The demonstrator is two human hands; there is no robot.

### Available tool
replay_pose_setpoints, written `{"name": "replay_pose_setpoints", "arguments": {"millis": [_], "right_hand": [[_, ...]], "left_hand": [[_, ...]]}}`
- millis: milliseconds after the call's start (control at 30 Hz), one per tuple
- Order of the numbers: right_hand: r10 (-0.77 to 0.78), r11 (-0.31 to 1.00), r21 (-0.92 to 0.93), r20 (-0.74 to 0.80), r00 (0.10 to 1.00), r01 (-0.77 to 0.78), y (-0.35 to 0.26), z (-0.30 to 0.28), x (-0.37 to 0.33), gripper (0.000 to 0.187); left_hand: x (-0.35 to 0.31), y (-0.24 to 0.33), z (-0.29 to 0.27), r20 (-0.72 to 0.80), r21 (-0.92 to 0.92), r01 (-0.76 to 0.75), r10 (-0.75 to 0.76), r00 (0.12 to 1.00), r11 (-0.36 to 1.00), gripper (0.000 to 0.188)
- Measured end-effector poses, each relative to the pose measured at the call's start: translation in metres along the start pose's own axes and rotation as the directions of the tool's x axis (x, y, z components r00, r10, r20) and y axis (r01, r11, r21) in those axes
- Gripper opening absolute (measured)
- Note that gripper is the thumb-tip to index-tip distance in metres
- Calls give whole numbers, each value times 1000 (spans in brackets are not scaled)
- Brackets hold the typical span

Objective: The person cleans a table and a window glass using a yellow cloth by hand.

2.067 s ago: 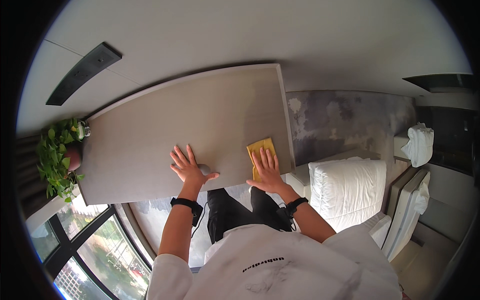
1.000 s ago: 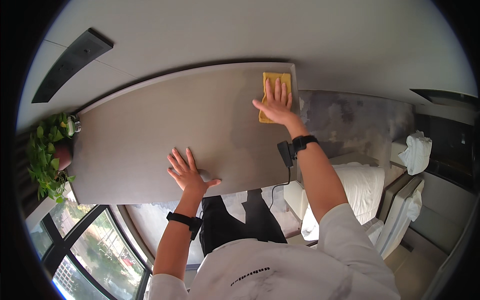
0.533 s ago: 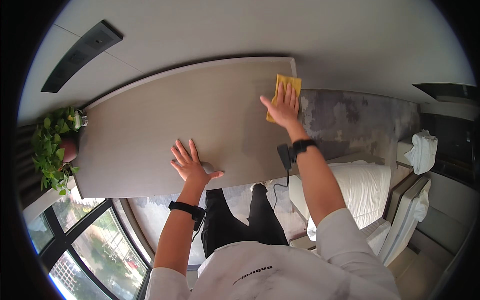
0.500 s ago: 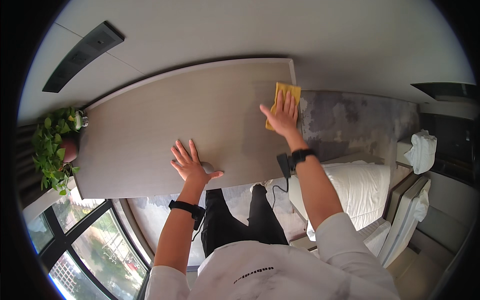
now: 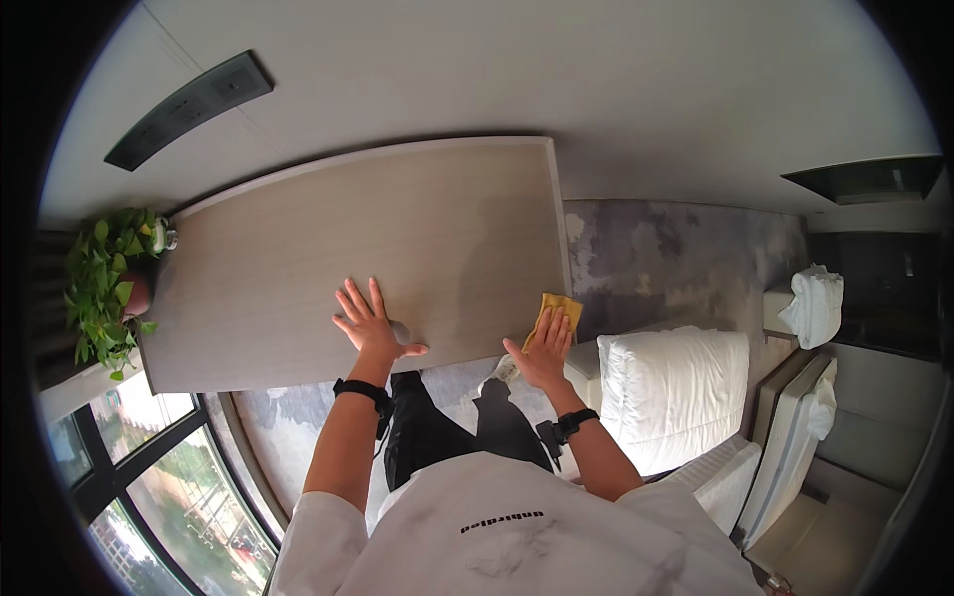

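My left hand [image 5: 368, 326] is open on a light wood-grain tabletop [image 5: 298, 238], palm down with its fingers spread. Partly hidden beside that hand is a small round grey spot or cap [image 5: 400, 332]. At the table's near right corner, my right hand [image 5: 543, 350] holds a folded yellow cloth [image 5: 563, 306] under its fingers and presses it to the surface. Its thumb points away to the left, off the cloth. A darker patch shows on the tabletop left of the cloth.
A leafy potted plant [image 5: 111, 268] stands at the table's left end, near a window [image 5: 199, 477]. Right of me are a chair-like seat with a white quilt [image 5: 676, 397] and a bundle of white cloth [image 5: 815, 303]. A dark socket panel [image 5: 189, 109] is on the wall.
My right hand has drawn the yellow cloth along the table's right edge, from near the far corner to the near one. My left hand stays on the tabletop. The view has shifted slightly.
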State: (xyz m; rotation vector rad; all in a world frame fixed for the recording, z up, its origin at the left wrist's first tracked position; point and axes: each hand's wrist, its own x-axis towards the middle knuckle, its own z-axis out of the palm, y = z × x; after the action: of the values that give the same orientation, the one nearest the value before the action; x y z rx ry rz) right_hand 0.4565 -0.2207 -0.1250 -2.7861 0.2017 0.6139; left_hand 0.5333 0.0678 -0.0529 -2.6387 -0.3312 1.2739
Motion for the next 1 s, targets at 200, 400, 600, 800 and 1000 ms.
{"name": "replay_pose_setpoints", "arguments": {"millis": [200,400,600,800,1000], "right_hand": [[-53,990,-127,15,998,54,-4,-7,4,113],[-365,902,-238,26,931,360,-29,-28,26,112],[-538,798,-279,72,840,535,-96,-46,96,107],[-324,905,-280,33,945,320,-174,-87,210,105],[-368,889,-315,-56,928,333,-185,-69,190,103]], "left_hand": [[2,-2,4,-15,23,-11,11,1000,1000,160],[0,3,5,-43,41,28,-26,999,999,159],[-1,-9,23,-203,-76,-55,38,978,996,162],[2,-13,22,-194,-148,-160,130,972,976,162],[5,-24,26,-234,-203,-273,224,946,940,161]]}}
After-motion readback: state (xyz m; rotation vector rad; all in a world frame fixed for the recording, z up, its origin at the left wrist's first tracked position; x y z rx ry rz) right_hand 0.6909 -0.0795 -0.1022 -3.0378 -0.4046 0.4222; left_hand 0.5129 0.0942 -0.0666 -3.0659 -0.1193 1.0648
